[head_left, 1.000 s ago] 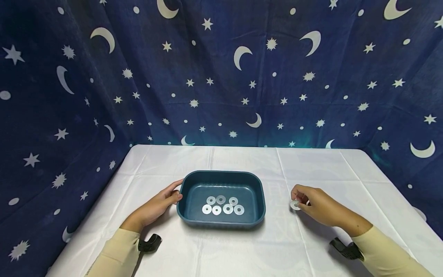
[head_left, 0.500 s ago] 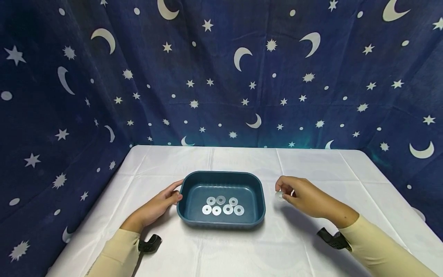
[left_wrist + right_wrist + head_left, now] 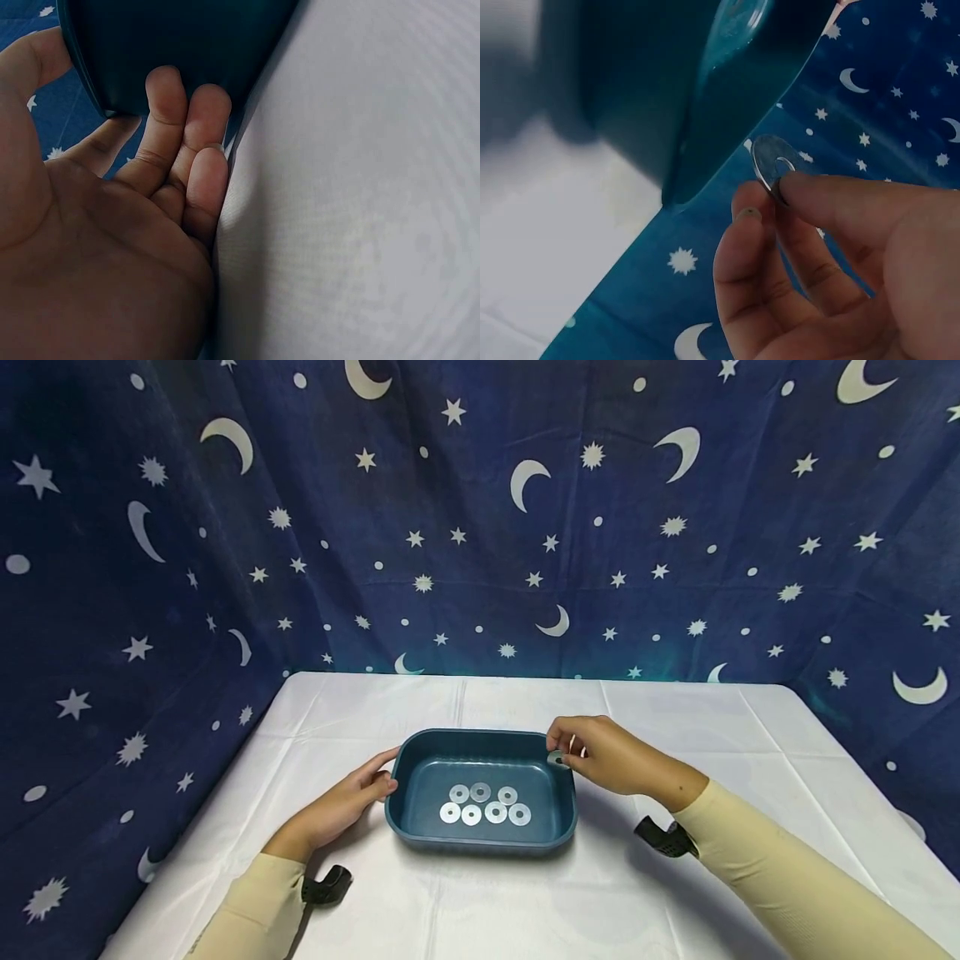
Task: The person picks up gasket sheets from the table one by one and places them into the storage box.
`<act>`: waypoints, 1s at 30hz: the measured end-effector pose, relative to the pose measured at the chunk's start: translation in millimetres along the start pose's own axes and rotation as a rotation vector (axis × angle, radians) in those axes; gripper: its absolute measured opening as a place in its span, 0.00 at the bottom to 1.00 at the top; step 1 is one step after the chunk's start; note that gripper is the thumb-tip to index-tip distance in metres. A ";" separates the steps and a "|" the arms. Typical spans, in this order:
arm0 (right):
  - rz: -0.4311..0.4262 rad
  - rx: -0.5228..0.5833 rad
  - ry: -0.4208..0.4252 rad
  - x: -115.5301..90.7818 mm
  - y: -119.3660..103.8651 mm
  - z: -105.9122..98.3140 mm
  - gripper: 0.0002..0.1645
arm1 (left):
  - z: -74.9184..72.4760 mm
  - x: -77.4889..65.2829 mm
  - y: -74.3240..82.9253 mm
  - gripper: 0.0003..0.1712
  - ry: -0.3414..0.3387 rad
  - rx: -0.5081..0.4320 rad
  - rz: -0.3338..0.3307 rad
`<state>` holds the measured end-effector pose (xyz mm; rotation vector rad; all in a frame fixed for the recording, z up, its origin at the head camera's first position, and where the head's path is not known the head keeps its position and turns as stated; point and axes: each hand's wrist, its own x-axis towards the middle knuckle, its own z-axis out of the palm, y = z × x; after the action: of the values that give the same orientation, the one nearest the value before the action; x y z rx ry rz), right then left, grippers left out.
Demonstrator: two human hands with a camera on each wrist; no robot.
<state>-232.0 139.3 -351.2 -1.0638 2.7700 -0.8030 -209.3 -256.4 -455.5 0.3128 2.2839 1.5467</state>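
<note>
A dark blue-green plastic bin [image 3: 480, 845] stands on the white-covered table. Several flat metal washers [image 3: 496, 812] lie in two rows on its floor. My left hand [image 3: 337, 808] holds the bin's left end, thumb at the rim and fingertips [image 3: 166, 94] against the outer wall. Above the right rim, my right hand [image 3: 618, 756] pinches one washer [image 3: 556, 759] between thumb and fingers. The right wrist view shows this washer [image 3: 769, 154] tilted on edge beside the bin's wall [image 3: 630, 90], apart from it.
White cloth [image 3: 480, 910] covers the table around the bin. A dark blue curtain [image 3: 465, 527] with moons and stars hangs behind and at the sides. Black wrist mounts [image 3: 327, 887] stick out below both forearms.
My right hand has carried the washer leftward and up from the table at the right to the bin's right rim. The left hand and bin stay in place.
</note>
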 end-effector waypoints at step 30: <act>0.004 -0.112 -0.245 98.4 -50.2 55.4 0.14 | -1.8 2.6 -4.4 0.35 0.012 0.006 0.012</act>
<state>-262.8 20.2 -362.4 -1.0914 2.6335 -0.4849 -212.3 -258.6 -459.5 0.3202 2.3002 1.5512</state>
